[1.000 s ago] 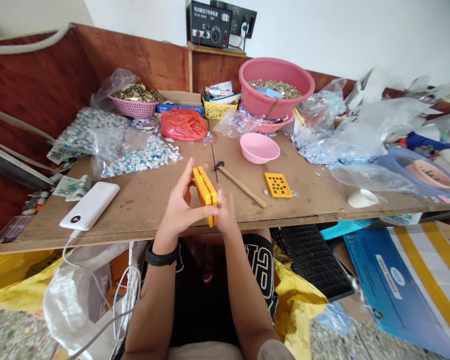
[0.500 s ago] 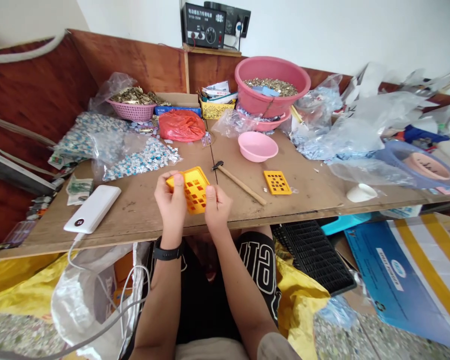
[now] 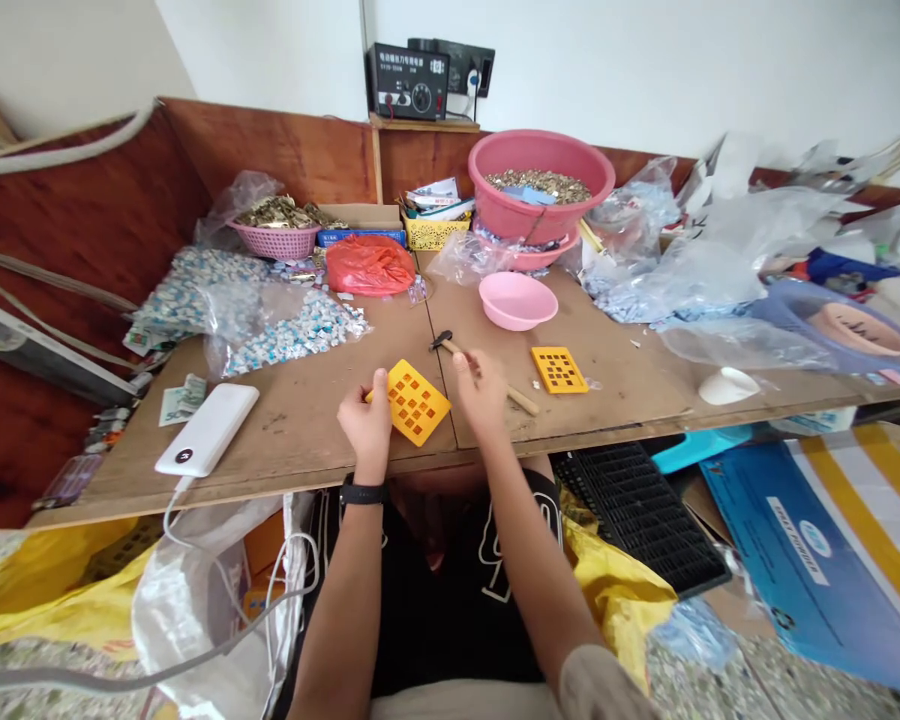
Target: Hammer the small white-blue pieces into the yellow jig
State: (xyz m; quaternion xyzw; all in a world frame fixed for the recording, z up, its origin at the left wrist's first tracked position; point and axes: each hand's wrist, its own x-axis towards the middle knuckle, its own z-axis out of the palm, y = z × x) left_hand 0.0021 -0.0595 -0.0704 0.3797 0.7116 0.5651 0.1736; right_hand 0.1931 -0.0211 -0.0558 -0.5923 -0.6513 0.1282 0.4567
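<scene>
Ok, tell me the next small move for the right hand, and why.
I'd probably close the right hand around the black-headed, wooden-handled hammer: in this view the hand lies over the handle, though whether it grips is unclear, and the left hand alone holds the flat yellow plate with square holes.

"What's the left plate (image 3: pixel 418 402) made of?"

"Smooth yellow plastic by its look, with a faint sheen; the right plate (image 3: pixel 559 370) looks the same."

"And the hammer (image 3: pixel 523 400)?"

"Pale, matt wood in the handle (image 3: pixel 529 404), dark metal at the head (image 3: pixel 441 341)."

"The worktop (image 3: pixel 330 425)?"

"Dull brown board, scuffed and stained."

"Anything glossy?"

"The red bag (image 3: pixel 370 266): thin, crinkled, shiny plastic. The small bowl (image 3: pixel 518 303) is smooth pink plastic, and the far panel (image 3: pixel 277 150) is reddish wood with a slight gloss."
</scene>
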